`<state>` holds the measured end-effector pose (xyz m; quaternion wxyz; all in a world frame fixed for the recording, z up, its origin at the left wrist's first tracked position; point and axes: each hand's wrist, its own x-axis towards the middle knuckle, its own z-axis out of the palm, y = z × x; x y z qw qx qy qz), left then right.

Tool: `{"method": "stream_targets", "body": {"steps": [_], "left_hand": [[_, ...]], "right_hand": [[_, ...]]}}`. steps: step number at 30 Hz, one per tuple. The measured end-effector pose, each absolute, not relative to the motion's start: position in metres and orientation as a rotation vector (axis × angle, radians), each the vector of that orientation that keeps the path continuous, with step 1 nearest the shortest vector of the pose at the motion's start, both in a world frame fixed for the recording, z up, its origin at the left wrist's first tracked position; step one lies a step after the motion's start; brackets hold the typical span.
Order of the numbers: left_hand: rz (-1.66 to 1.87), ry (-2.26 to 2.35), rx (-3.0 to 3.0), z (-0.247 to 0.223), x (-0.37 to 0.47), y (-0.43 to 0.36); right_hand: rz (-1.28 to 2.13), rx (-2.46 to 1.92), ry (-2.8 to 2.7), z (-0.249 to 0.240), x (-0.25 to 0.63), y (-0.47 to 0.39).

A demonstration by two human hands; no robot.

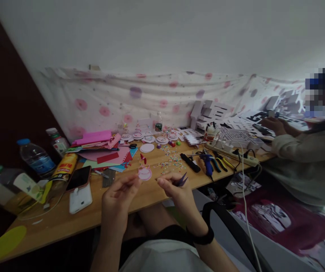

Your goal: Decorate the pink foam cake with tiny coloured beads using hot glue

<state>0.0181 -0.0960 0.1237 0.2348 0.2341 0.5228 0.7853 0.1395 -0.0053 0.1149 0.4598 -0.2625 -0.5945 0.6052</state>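
Note:
My left hand [120,194] pinches the edge of a small round pink-and-white piece [144,173] above the table's front part. A small red piece [143,158] stands up just behind that disc. To the right of the disc, my right hand [176,189] is closed around dark purple tweezers [183,180], whose rear ends stick out past the fingers. Whatever lies at its fingertips is too small to make out. Behind both hands, tiny coloured beads [169,158] are scattered over the wooden table [142,196].
Coloured paper [106,151], a phone [79,178], a white power bank [80,198] and bottles [36,156] are on the left. Round decorated pieces [148,139] stand behind. Right are a glue gun [207,163], pliers [222,161], a power strip [233,153] and another person's sleeve [301,151].

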Motion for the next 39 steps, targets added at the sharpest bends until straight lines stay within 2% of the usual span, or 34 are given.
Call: {"method": "stream_targets", "body": {"steps": [9, 17, 25, 32, 35, 39], "left_hand": [[1.755, 1.354, 0.932, 0.118, 0.030, -0.087], [1.708, 1.337, 1.042, 0.112, 0.019, -0.075], [1.990, 1.261, 0.804, 0.104, 0.015, -0.069], [2.059, 1.117, 0.605, 0.098, 0.004, -0.059], [2.054, 1.052, 0.516, 0.103, 0.000, -0.055], [2.050, 1.020, 0.520, 0.110, -0.002, -0.047]], "right_hand": [[1.578, -0.592, -1.536, 0.128, 0.132, 0.003], [1.656, -0.686, -1.512, 0.119, 0.130, 0.018], [1.863, -0.688, -1.355, 0.110, 0.127, 0.019], [2.026, -0.619, -1.414, 0.101, 0.124, 0.015], [1.940, -0.686, -1.495, 0.098, 0.143, 0.020], [1.625, -0.822, -1.454, 0.104, 0.199, 0.035]]}}
